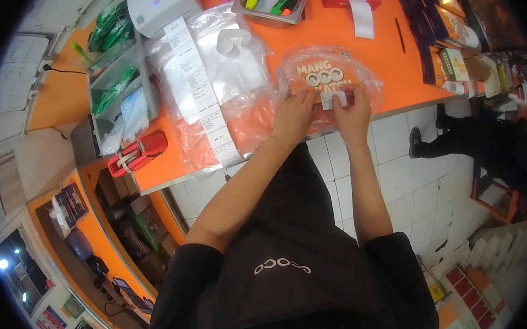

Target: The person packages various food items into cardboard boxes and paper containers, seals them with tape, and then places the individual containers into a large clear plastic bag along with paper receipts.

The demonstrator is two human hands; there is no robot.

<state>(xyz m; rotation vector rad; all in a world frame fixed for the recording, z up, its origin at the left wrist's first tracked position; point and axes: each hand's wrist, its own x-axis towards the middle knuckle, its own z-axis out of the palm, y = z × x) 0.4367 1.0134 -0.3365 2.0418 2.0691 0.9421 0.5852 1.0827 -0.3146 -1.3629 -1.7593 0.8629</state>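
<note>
A clear plastic bag with orange and cream print [325,71] lies at the front edge of the orange counter. On its near part sits a small white printed paper label [328,102], its right end lifted and curling. My right hand [352,112] pinches that raised end between thumb and fingers. Closed fingers of my left hand [296,113] press on the bag just beside the label's left edge; the underside of their grip is hidden. Left of the bag, a long printed receipt strip [201,90] stretches over a stack of clear plastic bags [246,59].
A white label printer [163,3] stands at the back left, near a grey divided bin [123,69] and a red stapler-like tool [139,154]. A metal tray of markers [271,6] and a paper roll [362,15] lie behind. Another person [491,141] is at right.
</note>
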